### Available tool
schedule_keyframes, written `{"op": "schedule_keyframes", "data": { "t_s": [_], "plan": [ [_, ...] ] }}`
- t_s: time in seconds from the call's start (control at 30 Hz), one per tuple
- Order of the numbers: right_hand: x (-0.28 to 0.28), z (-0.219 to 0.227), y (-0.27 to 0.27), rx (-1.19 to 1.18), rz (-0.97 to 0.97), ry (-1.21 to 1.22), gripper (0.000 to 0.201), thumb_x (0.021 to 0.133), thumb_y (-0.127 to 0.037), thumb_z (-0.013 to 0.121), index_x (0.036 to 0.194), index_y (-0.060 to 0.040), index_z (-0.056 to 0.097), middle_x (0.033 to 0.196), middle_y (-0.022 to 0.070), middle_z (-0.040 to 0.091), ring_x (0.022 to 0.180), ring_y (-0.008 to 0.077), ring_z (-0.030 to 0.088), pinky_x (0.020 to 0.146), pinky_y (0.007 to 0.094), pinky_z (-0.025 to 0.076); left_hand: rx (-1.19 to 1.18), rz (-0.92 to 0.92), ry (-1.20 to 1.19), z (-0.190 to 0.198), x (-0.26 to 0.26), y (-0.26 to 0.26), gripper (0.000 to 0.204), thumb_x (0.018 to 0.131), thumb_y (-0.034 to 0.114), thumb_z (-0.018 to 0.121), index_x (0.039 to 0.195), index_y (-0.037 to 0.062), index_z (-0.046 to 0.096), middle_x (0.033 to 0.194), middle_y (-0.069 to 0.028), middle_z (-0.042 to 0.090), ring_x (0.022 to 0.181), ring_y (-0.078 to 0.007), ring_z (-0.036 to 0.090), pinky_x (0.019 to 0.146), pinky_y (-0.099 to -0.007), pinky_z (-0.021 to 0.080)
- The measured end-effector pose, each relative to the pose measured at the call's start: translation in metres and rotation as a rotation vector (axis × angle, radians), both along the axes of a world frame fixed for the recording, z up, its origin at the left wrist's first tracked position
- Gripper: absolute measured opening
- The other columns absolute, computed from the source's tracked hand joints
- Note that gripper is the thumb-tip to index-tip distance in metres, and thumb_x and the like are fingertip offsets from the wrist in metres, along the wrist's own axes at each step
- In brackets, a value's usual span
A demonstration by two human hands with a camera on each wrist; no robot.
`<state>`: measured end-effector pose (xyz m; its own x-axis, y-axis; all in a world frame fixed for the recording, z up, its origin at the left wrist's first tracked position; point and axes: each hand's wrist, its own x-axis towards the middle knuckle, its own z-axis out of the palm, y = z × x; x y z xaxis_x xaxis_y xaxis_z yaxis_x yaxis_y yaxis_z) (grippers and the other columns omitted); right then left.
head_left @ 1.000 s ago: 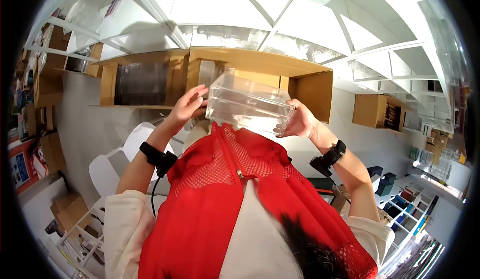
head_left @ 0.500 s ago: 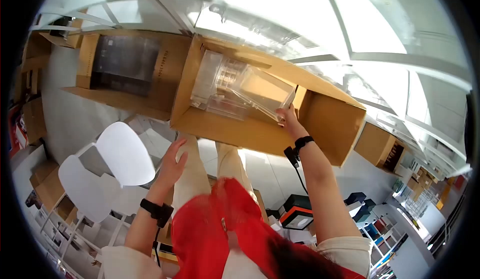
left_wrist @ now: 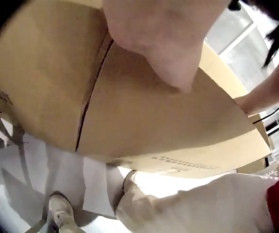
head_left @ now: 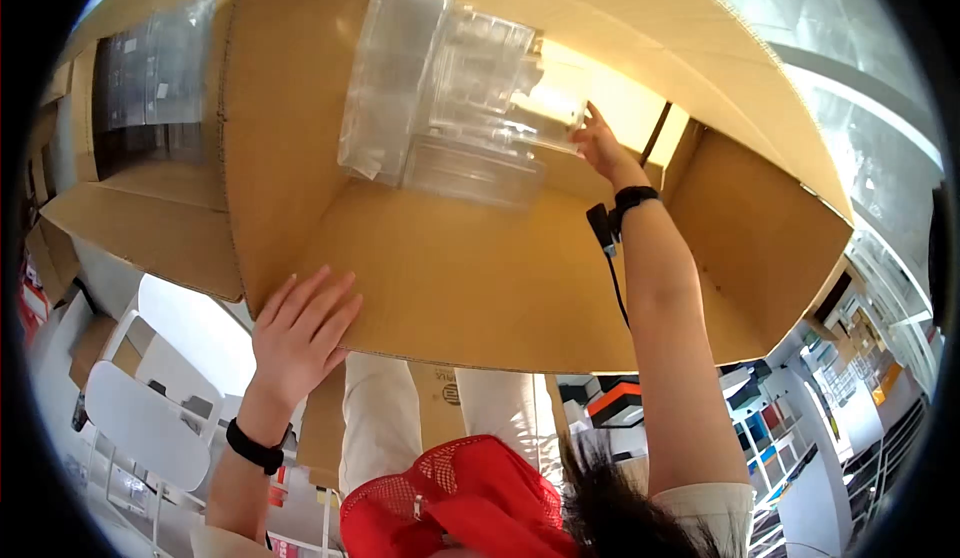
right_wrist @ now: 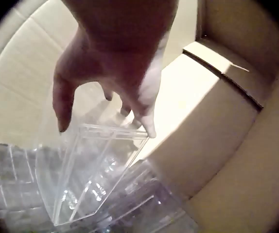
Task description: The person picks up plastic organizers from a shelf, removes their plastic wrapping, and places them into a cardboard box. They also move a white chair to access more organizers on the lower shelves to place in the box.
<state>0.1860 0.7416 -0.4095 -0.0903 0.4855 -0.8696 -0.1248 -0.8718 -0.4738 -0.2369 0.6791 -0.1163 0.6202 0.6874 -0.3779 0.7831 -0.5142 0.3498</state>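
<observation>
In the head view, my right hand (head_left: 600, 148) reaches into a big open cardboard carton (head_left: 450, 308). Its thumb and fingers span the end of a clear plastic box (head_left: 545, 123), holding it by opposite sides; the right wrist view shows this clear box (right_wrist: 98, 170) tilted beneath the hand (right_wrist: 115, 68). Several other clear boxes (head_left: 390, 78) lie together at the carton's left. My left hand (head_left: 300, 338) rests with spread fingers on the carton's near left edge. The left wrist view shows that hand (left_wrist: 164, 39) against the cardboard, its fingertips largely hidden.
Left of the carton stands another open carton (head_left: 140, 213) with clear boxes inside. A white chair (head_left: 150, 428) is at the lower left, and white shelving (head_left: 890, 298) at the right. A shoe (left_wrist: 61, 208) shows on the floor below.
The clear box has moved away from the body and down into the carton with my right hand. My left hand has let go of it and come to the carton's edge. The view is closer to the carton.
</observation>
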Motion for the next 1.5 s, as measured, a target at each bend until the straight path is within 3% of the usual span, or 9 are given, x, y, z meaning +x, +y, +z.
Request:
{"op": "schedule_keyframes", "data": {
  "t_s": [0.17, 0.47, 0.67, 0.73, 0.8, 0.87, 1.17, 1.27, 1.5],
  "plan": [
    [0.017, 0.010, -0.021, 0.012, -0.255, 0.160, 0.087, 0.070, 0.001, 0.056, 0.142, -0.0147, 0.011, 0.132, 0.0152, 0.037, 0.109, 0.0292, 0.048, 0.089, 0.0403, 0.043, 0.073, 0.029, -0.047, -0.006, 0.001, -0.003, 0.043, 0.054, 0.020, 0.067, 0.097, 0.0144, 0.066, 0.112, 0.0015, 0.060, 0.106, -0.0223, 0.055, 0.091, -0.0361, 0.043],
    [0.112, 0.071, -0.057, -0.085, -0.262, -0.050, 0.095, 0.064, -0.006, 0.063, 0.143, -0.0183, 0.012, 0.145, 0.0136, 0.020, 0.125, 0.0310, 0.034, 0.099, 0.0545, 0.032, 0.155, -0.017, -0.106, -0.007, 0.002, 0.000, 0.035, 0.058, 0.018, 0.062, 0.093, 0.0150, 0.065, 0.107, 0.0021, 0.063, 0.103, -0.0205, 0.057, 0.086, -0.0337, 0.045],
    [0.121, 0.001, -0.047, -0.054, -0.312, -0.151, 0.098, 0.062, 0.002, 0.058, 0.144, -0.0165, 0.006, 0.147, 0.0176, 0.008, 0.127, 0.0329, 0.031, 0.101, 0.0526, 0.029, 0.236, -0.070, -0.099, -0.015, -0.002, -0.003, 0.016, 0.068, 0.017, 0.063, 0.085, 0.0180, 0.065, 0.102, 0.0048, 0.064, 0.097, -0.0184, 0.059, 0.082, -0.0315, 0.045],
    [0.108, -0.014, -0.031, 0.084, -0.348, -0.034, 0.094, 0.061, 0.003, 0.058, 0.143, -0.0135, 0.014, 0.142, 0.0152, 0.025, 0.121, 0.0305, 0.037, 0.103, 0.0403, 0.032, 0.268, -0.100, -0.101, -0.018, -0.002, -0.003, 0.010, 0.073, 0.017, 0.063, 0.082, 0.0190, 0.064, 0.101, 0.0058, 0.064, 0.095, -0.0180, 0.060, 0.080, -0.0317, 0.045],
    [0.116, -0.064, -0.032, 0.150, -0.301, -0.052, 0.088, 0.062, -0.009, 0.059, 0.140, -0.0180, 0.021, 0.131, 0.0093, 0.039, 0.117, 0.0296, 0.040, 0.099, 0.0482, 0.032, 0.270, -0.133, -0.060, -0.019, -0.004, -0.003, 0.010, 0.075, 0.018, 0.063, 0.084, 0.0221, 0.061, 0.099, 0.0087, 0.064, 0.093, -0.0167, 0.060, 0.085, -0.0317, 0.042],
    [0.143, -0.107, -0.034, 0.236, -0.361, 0.138, 0.077, 0.068, -0.006, 0.057, 0.139, -0.0104, 0.025, 0.138, 0.0114, 0.034, 0.122, 0.0295, 0.036, 0.103, 0.0416, 0.032, 0.257, -0.154, -0.036, -0.019, -0.005, -0.006, 0.013, 0.075, 0.019, 0.063, 0.086, 0.0236, 0.059, 0.099, 0.0099, 0.064, 0.093, -0.0160, 0.059, 0.089, -0.0318, 0.039],
    [0.103, -0.104, -0.002, -0.190, -0.076, -0.430, 0.062, 0.089, -0.023, 0.055, 0.140, -0.0128, 0.022, 0.138, 0.0097, 0.035, 0.127, 0.0258, 0.033, 0.101, 0.0511, 0.029, 0.217, -0.183, -0.002, -0.018, -0.015, -0.014, 0.012, 0.077, 0.020, 0.060, 0.087, 0.0258, 0.057, 0.099, 0.0102, 0.063, 0.097, -0.0186, 0.057, 0.093, -0.0383, 0.034],
    [0.073, -0.110, 0.014, -0.126, -0.327, -0.473, 0.065, 0.091, -0.030, 0.050, 0.142, -0.0163, 0.012, 0.143, 0.0124, 0.027, 0.129, 0.0301, 0.029, 0.100, 0.0533, 0.029, 0.203, -0.198, -0.005, -0.018, -0.015, -0.011, 0.012, 0.077, 0.020, 0.060, 0.087, 0.0262, 0.058, 0.100, 0.0103, 0.062, 0.097, -0.0186, 0.057, 0.093, -0.0374, 0.034],
    [0.080, -0.129, 0.028, -0.247, 0.130, -0.677, 0.090, 0.085, -0.044, 0.054, 0.142, -0.0094, -0.006, 0.146, 0.0221, 0.007, 0.133, 0.0387, 0.015, 0.103, 0.0540, 0.022, 0.219, -0.245, -0.019, -0.021, -0.014, -0.003, 0.011, 0.077, 0.021, 0.061, 0.086, 0.0263, 0.058, 0.100, 0.0113, 0.062, 0.095, -0.0175, 0.058, 0.092, -0.0347, 0.034]
  ]
}}
